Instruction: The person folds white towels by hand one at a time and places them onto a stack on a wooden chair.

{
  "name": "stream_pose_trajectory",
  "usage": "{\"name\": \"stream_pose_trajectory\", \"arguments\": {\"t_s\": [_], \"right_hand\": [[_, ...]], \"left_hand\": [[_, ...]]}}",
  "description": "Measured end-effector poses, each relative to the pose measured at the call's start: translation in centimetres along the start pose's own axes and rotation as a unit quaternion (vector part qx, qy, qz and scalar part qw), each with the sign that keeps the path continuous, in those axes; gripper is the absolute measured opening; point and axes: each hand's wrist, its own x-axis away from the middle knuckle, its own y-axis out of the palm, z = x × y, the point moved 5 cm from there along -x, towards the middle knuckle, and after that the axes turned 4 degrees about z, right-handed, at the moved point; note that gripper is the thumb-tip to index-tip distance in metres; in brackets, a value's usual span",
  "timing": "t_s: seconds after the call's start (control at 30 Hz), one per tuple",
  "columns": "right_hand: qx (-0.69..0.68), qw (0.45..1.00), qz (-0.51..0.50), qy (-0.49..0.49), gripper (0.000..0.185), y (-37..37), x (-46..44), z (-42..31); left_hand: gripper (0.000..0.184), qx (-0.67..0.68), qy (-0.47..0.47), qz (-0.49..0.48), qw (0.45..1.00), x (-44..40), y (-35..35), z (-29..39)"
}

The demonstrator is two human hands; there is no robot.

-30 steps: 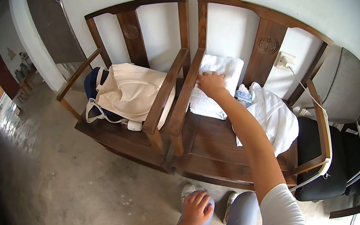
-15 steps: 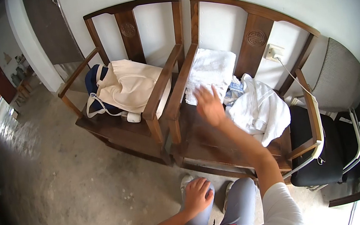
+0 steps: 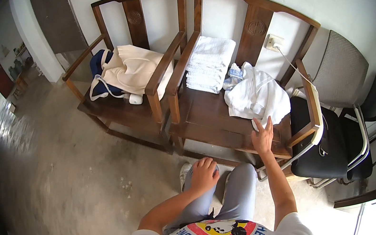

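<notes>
On the seat of the right wooden armchair (image 3: pixel 208 124) lies a crumpled white cloth (image 3: pixel 261 90). My right hand (image 3: pixel 263 136) reaches to its near edge with fingers apart; whether the fingertips touch the cloth I cannot tell. Farther back on the same seat sits a folded stack of white towels (image 3: pixel 211 64). A small blue-and-white piece of fabric (image 3: pixel 234 77) is tucked between the stack and the cloth. My left hand (image 3: pixel 204 176) rests over my left knee, fingers laid on the trouser leg, holding nothing.
The left armchair (image 3: pixel 117 109) bears a cream cloth (image 3: pixel 135 69) over a dark blue bag (image 3: pixel 95 65). A white cord runs from a wall socket (image 3: pixel 275 42) over the right armrest. Black-seated metal-framed chairs (image 3: pixel 319 147) stand at the right.
My right hand has left the towel stack and come down and right to the crumpled cloth's near edge. My left hand stays on the knee. The view has shifted slightly.
</notes>
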Motion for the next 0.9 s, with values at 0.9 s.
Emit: {"name": "stream_pose_trajectory", "arguments": {"t_s": [0.9], "right_hand": [[-0.097,0.99,-0.053,0.086,0.062,3.5,1.7,7.1]], "left_hand": [[0.032,-0.022,-0.009,0.012,1.0,1.2,0.2,-0.3]]}}
